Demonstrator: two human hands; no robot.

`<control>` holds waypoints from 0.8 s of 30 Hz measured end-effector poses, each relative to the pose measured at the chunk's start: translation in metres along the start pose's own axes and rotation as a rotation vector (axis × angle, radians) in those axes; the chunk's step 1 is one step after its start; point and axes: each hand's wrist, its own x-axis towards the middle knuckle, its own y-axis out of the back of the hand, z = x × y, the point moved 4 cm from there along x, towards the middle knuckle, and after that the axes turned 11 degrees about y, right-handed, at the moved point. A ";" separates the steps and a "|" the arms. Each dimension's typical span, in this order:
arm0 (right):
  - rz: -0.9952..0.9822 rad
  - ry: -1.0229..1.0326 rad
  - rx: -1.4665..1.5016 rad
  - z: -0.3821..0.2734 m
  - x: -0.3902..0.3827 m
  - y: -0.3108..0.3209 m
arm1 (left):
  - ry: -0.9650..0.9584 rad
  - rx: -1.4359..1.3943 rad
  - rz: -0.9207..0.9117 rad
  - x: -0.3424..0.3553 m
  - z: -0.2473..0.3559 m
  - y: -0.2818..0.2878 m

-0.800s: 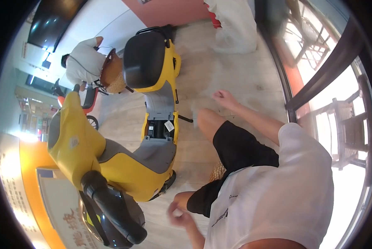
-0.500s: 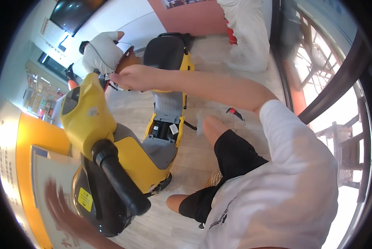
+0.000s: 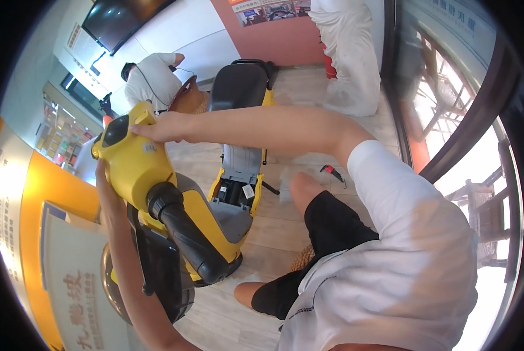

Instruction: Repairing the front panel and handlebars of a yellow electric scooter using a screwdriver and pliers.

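Yellow handlebar cover (image 3: 136, 167) is sitting at nine o'clock, apparently mounted; right hand (image 3: 163, 127) is gripping its edge, left hand (image 3: 102, 175) bracing far side, finger closure hidden. Footboard compartment (image 3: 215, 185) is standing open.

You have a bright scene, with the strongest light entering through the glazing (image 3: 485, 284) on your right, where patches burn out to white. On your left, a hot spot washes out part of the pale wall panel (image 3: 7, 187), beside the glowing orange wall (image 3: 63, 181). Small reflections dot the dark screen (image 3: 121, 20). Soft, warm shading crosses your white shirt (image 3: 390, 263). Your right hand (image 3: 163, 127) and the yellow scooter (image 3: 134, 167) read fairly clearly, while the distant shelves (image 3: 63, 137) look soft. The fisheye bows the dark frame (image 3: 472, 133), and black vignetting swallows your corners.
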 end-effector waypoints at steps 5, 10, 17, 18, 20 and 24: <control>0.105 0.066 0.158 -0.011 0.010 0.016 | -0.033 0.099 0.043 -0.006 0.034 -0.032; 0.248 0.076 0.329 -0.063 0.017 0.037 | -0.196 0.175 0.156 -0.014 0.085 -0.041; 0.046 0.414 1.022 -0.080 0.018 0.132 | -0.419 0.898 -0.039 -0.070 0.137 -0.101; 0.095 0.409 1.024 -0.077 -0.001 0.135 | -0.440 1.026 -0.063 -0.080 0.139 -0.101; 0.241 0.387 1.001 -0.067 -0.062 0.149 | -0.464 1.155 -0.128 -0.084 0.125 -0.094; 0.588 0.585 0.262 -0.026 -0.193 0.211 | -0.520 1.030 0.207 -0.081 0.068 -0.009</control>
